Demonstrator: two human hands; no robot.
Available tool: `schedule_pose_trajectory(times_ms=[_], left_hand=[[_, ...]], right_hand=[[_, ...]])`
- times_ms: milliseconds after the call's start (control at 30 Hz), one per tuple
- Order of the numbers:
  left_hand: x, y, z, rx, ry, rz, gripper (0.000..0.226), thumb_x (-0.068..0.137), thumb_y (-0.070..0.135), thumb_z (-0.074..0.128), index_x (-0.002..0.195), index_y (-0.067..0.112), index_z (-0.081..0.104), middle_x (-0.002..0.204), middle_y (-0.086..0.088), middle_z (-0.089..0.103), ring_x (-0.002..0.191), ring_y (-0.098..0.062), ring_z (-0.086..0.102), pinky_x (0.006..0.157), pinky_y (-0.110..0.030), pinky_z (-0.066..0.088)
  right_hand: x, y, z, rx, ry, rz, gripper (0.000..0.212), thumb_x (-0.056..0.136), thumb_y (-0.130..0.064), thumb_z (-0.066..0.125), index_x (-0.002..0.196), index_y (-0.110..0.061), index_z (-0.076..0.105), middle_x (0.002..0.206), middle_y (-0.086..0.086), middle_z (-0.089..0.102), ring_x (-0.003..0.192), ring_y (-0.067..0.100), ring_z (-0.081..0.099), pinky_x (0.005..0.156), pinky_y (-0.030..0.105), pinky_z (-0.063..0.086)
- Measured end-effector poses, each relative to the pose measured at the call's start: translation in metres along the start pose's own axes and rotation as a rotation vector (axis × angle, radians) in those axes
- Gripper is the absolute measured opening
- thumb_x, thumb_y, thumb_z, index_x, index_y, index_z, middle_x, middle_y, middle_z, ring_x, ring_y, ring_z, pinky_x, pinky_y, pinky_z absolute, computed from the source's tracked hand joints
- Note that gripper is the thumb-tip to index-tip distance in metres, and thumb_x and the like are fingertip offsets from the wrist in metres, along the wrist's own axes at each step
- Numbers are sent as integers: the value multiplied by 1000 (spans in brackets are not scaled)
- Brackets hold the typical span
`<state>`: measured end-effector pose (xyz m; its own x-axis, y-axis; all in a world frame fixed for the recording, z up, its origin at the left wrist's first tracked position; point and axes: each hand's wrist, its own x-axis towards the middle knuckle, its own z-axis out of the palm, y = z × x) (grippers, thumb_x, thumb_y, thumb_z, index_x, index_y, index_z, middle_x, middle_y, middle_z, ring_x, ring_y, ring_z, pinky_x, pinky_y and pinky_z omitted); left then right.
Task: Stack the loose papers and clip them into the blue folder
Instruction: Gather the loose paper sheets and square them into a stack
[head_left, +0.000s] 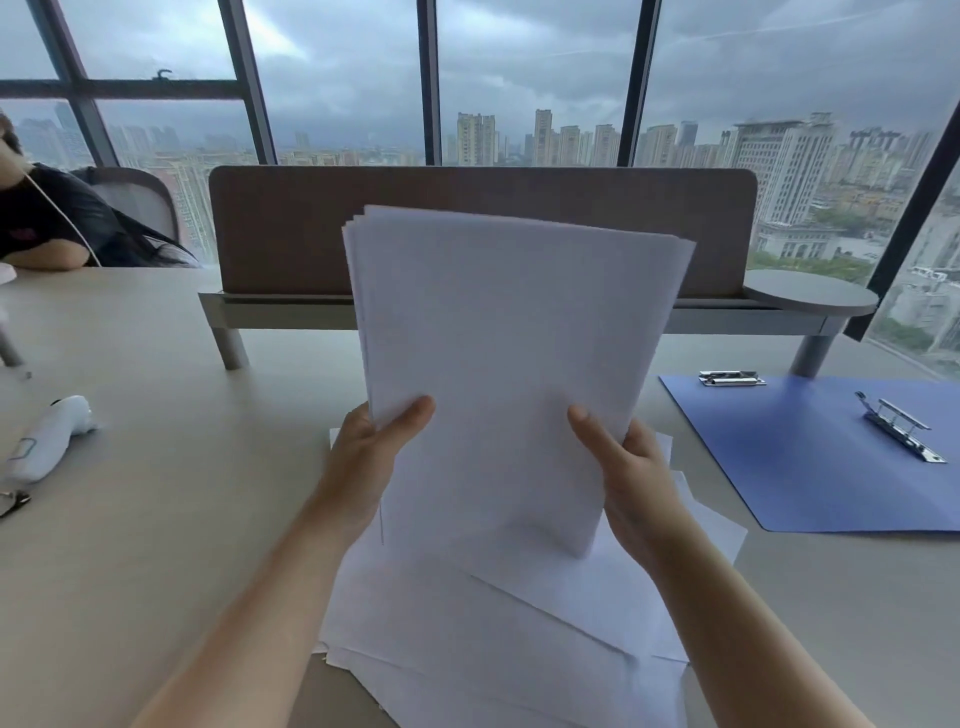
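A: Sheaf of papers (509, 364) upright above the counter (182, 467), near its front edge. Left hand (363, 457) and right hand (634, 483) pinch the lower sides, thumbs in front, other fingers hidden behind.

B: Why upright?

A: Likely to square the edges; top corners fan unevenly. More loose sheets (493, 639) lie flat beneath, ungathered.

B: The blue folder (810, 467)?

A: Open flat toward the counter's right edge, clip (901, 434) exposed, apparently awaiting the stack.
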<state>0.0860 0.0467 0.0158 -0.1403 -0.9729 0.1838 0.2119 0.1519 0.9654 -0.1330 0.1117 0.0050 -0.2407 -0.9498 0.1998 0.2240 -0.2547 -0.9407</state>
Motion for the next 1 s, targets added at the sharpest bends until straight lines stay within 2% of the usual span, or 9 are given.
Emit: schedule_pose_trajectory(times_ms=[167,300,500,600,667,767,833,933,1000], left_hand=[[4,-24,-4,39,60,-119,10,91,22,67,98,21,75,98,2,78,104,-25,70,100,-50,50],[18,-31,-13,-86,267,-130,17,94,21,63,108,15,71,106,-3,75,103,-27,69,94,-44,53],[29,-49,-45,-516,72,-425,8,90,16,55,89,14,63,60,2,60,46,-11,56,45,-20,45],[32,-56,-47,-621,68,-395,16,92,8,54,82,12,65,62,-1,58,48,-15,54,54,-24,49],[32,-61,-45,-677,43,-389,6,87,8,60,83,13,60,59,0,54,48,-15,51,66,-31,51],[41,-81,-50,-673,-18,-392,33,57,18,86,81,11,65,55,2,56,47,-13,55,76,-34,58],[51,-93,-62,-706,-72,-291,33,75,22,78,101,2,71,74,-7,69,71,-21,67,100,-42,50],[43,-82,-51,-623,-34,-376,19,67,13,78,83,8,68,60,-5,63,63,-22,63,80,-46,59],[32,-69,-46,-602,26,-386,7,87,7,59,81,8,61,73,-11,68,82,-27,65,82,-50,56]], right_hand=[[-6,24,0,-235,-36,68,23,95,-35,62,102,-17,75,99,-2,80,96,16,75,79,30,58],[7,33,-12,-485,8,76,52,83,-62,64,107,-16,70,94,-7,75,91,16,71,77,32,53],[11,43,-39,-1301,-10,221,99,68,-87,52,150,-33,35,154,-2,43,145,20,34,119,46,23],[8,54,-41,-1499,-182,293,122,57,-98,43,158,-37,14,168,-4,11,156,20,0,124,51,0],[10,55,-41,-1526,-185,289,128,50,-101,40,158,-38,12,168,-5,9,156,20,0,123,52,2],[16,55,-39,-1559,-166,277,132,46,-103,36,157,-37,13,167,-4,13,155,19,5,121,51,8],[19,56,-35,-1554,-150,290,132,46,-103,34,157,-36,14,168,-2,11,155,19,4,121,53,8],[22,59,-31,-1567,-149,298,128,49,-103,31,157,-37,14,169,-1,8,155,19,0,122,55,2],[21,59,-30,-1577,-161,296,125,52,-103,31,157,-38,13,169,-1,6,155,19,-1,122,55,1]])
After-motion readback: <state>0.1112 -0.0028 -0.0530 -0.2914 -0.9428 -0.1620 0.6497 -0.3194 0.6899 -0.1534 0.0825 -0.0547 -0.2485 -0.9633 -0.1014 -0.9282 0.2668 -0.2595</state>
